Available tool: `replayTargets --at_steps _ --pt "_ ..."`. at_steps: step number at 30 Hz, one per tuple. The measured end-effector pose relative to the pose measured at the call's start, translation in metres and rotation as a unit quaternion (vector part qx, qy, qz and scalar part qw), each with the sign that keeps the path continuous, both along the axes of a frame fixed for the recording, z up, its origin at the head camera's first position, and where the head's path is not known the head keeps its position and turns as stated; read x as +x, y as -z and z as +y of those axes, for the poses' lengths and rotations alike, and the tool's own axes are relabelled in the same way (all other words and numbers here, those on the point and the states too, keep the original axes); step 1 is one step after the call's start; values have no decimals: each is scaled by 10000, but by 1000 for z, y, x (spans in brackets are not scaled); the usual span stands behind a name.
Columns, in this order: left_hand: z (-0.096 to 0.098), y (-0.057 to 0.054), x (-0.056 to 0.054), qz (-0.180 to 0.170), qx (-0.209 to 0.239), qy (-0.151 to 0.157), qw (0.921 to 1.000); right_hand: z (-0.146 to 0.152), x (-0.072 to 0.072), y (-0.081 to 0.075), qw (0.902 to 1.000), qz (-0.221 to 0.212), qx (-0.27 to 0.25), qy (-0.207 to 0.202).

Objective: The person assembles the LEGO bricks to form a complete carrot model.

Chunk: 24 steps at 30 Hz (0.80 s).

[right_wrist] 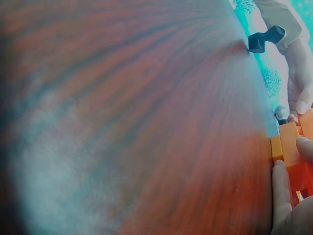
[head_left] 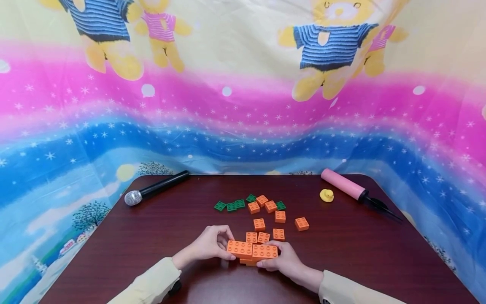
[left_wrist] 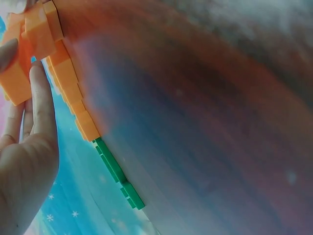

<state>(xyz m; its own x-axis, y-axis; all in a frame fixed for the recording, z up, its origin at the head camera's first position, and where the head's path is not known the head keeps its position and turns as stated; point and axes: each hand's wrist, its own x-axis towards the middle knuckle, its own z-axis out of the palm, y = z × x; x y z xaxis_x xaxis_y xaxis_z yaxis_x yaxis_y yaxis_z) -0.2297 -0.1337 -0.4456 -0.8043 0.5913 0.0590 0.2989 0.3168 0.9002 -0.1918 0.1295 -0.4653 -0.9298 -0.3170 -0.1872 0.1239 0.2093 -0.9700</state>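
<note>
In the head view, two eight-stud orange toy bricks lie end to end near the table's front. My left hand [head_left: 211, 243] pinches the left brick [head_left: 240, 249] between thumb and fingers at its outer end. The right brick [head_left: 265, 251] is gripped by my right hand [head_left: 287, 262], thumb on the near side. Below both, part of a lower orange layer [head_left: 248, 262] shows; the rest is hidden. The left wrist view has the pinched brick [left_wrist: 17, 81] jutting out past the stack. Seen from the right wrist, my fingers [right_wrist: 281, 188] lie along the low orange bricks [right_wrist: 290, 144].
Several small orange bricks [head_left: 280, 216] and flat green bricks [head_left: 220, 206] lie scattered just beyond the hands. A black microphone [head_left: 163, 188] lies at the back left. At the back right are a small yellow rubber duck [head_left: 326, 195] and a pink hand pump [head_left: 343, 184].
</note>
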Motion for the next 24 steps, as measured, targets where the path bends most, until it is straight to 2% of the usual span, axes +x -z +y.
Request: replayTargets --at_steps 11,18,24 --pt "3 3 1 -267 120 21 9996 -1 -1 2 10000 -43 -20 26" --pt "3 3 2 -113 73 92 9999 -1 -1 1 9999 -147 -70 6" --pt "2 4 3 80 -40 160 9998 -2 0 -1 9999 -136 81 42"
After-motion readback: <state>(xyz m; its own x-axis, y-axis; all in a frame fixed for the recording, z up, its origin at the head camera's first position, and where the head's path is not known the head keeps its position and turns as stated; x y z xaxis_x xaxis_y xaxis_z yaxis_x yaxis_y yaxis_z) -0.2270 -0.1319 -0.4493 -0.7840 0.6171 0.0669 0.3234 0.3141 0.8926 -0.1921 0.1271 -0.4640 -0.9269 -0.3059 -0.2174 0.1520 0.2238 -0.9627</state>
